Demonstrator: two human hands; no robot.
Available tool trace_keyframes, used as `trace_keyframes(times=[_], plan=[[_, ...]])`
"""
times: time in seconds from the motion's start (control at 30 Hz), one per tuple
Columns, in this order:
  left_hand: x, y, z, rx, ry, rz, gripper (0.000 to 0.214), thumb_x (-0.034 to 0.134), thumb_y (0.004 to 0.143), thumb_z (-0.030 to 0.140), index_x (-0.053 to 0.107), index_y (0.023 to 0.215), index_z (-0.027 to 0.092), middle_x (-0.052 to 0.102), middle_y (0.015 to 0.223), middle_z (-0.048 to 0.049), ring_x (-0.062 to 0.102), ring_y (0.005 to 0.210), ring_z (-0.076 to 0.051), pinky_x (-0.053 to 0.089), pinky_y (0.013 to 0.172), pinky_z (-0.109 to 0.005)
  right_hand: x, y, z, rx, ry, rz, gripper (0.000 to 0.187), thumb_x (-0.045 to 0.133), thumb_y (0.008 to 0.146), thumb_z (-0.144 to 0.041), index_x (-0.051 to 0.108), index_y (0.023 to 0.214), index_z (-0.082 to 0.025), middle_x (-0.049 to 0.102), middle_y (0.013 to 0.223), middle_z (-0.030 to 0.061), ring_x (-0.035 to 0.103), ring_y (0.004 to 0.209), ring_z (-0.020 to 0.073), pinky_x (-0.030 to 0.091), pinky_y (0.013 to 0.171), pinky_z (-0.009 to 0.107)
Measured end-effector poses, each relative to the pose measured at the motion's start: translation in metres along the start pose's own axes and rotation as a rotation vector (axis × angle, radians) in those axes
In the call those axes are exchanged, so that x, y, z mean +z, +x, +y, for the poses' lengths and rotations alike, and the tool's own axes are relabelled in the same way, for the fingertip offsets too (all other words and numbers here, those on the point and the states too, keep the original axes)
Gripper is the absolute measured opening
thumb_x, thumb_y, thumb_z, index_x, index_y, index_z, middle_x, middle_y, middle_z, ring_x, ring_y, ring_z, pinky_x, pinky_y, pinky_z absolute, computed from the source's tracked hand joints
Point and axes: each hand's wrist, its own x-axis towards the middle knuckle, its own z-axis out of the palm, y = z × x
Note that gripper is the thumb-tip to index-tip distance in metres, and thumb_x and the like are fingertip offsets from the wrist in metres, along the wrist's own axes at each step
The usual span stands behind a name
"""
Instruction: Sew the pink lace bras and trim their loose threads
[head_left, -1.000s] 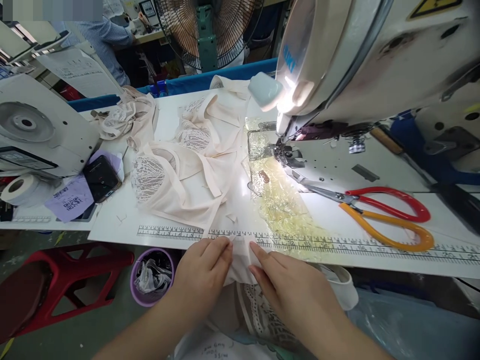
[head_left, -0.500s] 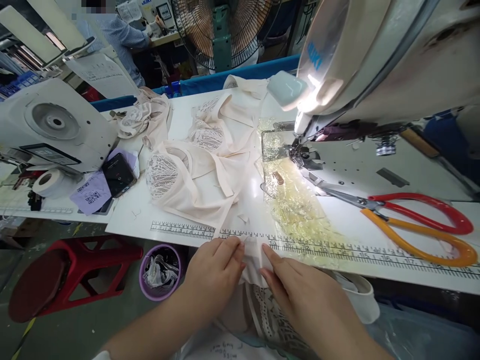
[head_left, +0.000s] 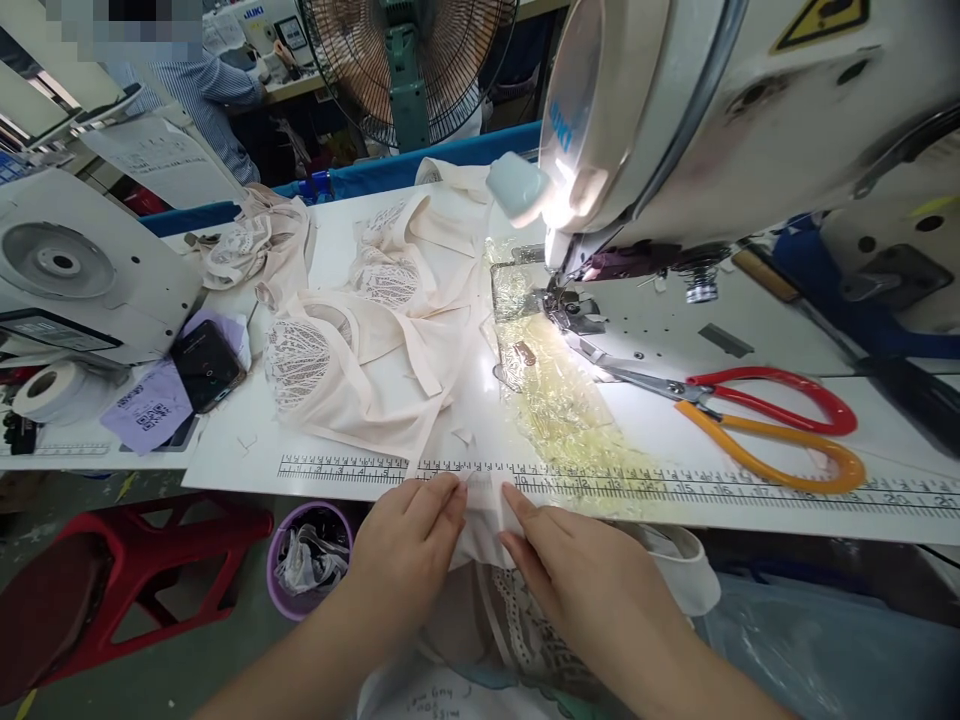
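My left hand pinches the soft, cream-coloured cloth with thumb and finger close together. My right hand has its thumb and pointing finger a little apart, on the cloth's right side. The cloth is between my hands, at the front edge of the desk, and drops down toward my lap, where a piece of cream lace shows.

I think I am partway through. The cloth is held out in my hands, but it is not under the big white sewing machine. I cannot tell which seams are done and which are left. Its long way seems to run from the desk's front edge down to me, with a straight fold pointing away from me. My hands hide some of it.

Past my hands, black ruler marks run along the front edge. Cream lacy bras lie toward the back left corner; I can't tell if they are finished. Scissors with red and orange handles lie near the front edge, on the right.
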Motion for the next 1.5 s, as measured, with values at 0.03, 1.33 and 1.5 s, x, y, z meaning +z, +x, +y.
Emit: trace_keyframes(times=[0.03, 1.33, 1.5], plan=[[0.000, 0.000, 0.000, -0.003, 0.000, -0.004, 0.023, 0.046, 0.086, 0.008, 0.058, 0.106, 0.009, 0.066, 0.097, -0.0120, 0.060, 0.080, -0.019, 0.055, 0.066, -0.032, -0.001, 0.001, 0.000, -0.004, -0.005, 0.002, 0.048, 0.022, 0.098, -0.028, 0.064, 0.105, -0.006, 0.057, 0.050, 0.0006, 0.056, 0.041, 0.0164, 0.032, 0.037, 0.028], [-0.004, -0.010, 0.008, 0.018, -0.062, -0.130, 0.028, 0.045, 0.088, 0.012, 0.057, 0.112, 0.006, 0.058, 0.123, -0.0147, 0.057, 0.092, -0.021, 0.050, 0.074, -0.036, -0.003, -0.002, 0.007, -0.137, -0.093, 0.073, 0.032, 0.034, 0.093, -0.017, 0.064, 0.097, -0.007, 0.065, 0.094, 0.0128, 0.058, 0.075, 0.0223, 0.044, 0.061, 0.034], [-0.002, -0.009, 0.010, -0.033, -0.052, -0.116, 0.028, 0.044, 0.089, 0.014, 0.057, 0.113, 0.010, 0.060, 0.121, -0.0103, 0.057, 0.088, -0.021, 0.050, 0.071, -0.036, 0.000, -0.004, 0.003, -0.121, -0.113, 0.056, 0.032, 0.037, 0.092, -0.016, 0.066, 0.097, -0.005, 0.066, 0.093, 0.0149, 0.059, 0.077, 0.0244, 0.044, 0.064, 0.036]])
